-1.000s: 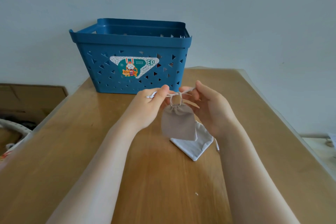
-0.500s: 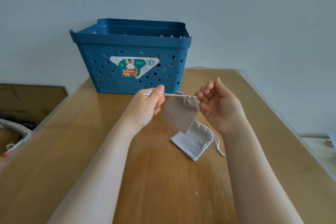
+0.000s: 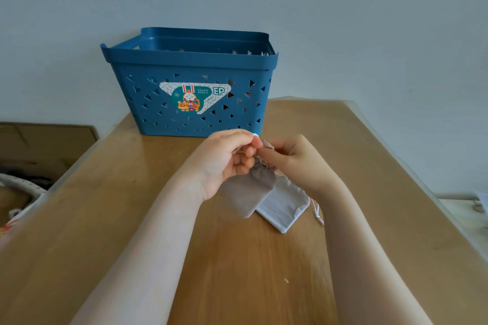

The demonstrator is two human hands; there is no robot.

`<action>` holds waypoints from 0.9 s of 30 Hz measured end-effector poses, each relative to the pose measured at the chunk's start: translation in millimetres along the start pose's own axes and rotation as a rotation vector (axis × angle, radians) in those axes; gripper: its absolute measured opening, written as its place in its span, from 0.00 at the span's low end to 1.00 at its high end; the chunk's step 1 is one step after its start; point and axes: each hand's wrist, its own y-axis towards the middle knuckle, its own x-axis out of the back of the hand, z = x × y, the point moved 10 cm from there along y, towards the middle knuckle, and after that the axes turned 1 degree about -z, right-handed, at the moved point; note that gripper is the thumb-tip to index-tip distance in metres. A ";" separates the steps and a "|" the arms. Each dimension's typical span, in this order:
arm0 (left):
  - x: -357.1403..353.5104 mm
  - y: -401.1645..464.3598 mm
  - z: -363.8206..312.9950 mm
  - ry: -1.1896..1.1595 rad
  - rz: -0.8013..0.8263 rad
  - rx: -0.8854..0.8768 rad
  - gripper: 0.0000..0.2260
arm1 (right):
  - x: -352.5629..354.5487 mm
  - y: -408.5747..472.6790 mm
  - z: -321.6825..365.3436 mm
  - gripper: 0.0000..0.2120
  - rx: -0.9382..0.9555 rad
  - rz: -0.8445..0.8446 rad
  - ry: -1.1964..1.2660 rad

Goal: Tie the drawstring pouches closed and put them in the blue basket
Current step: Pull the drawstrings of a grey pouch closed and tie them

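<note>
A small grey drawstring pouch [image 3: 249, 191] hangs tilted between my hands, just above the wooden table. My left hand [image 3: 224, 161] pinches its drawstring near the gathered neck. My right hand [image 3: 295, 161] pinches the string from the other side, fingertips almost touching the left ones. A white drawstring pouch [image 3: 284, 204] lies flat on the table under and to the right of the grey one, its cord trailing to the right. The blue basket [image 3: 190, 63] with triangular holes stands at the back of the table, just beyond my hands; its inside is hidden.
The wooden table [image 3: 237, 272] narrows toward the pale wall behind the basket. A brown cardboard box [image 3: 45, 145] and some clutter sit off the table's left edge. A white surface [image 3: 464, 211] lies lower at the right.
My hands, spread apart half a second ago with the string taut between them, have come together at the grey pouch's neck. The pouch now hangs lower, over the white pouch.
</note>
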 end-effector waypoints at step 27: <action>-3.4 -7.2 -26.1 0.389 -0.193 -0.356 0.09 | 21.8 -2.6 9.7 0.06 0.007 -0.123 0.388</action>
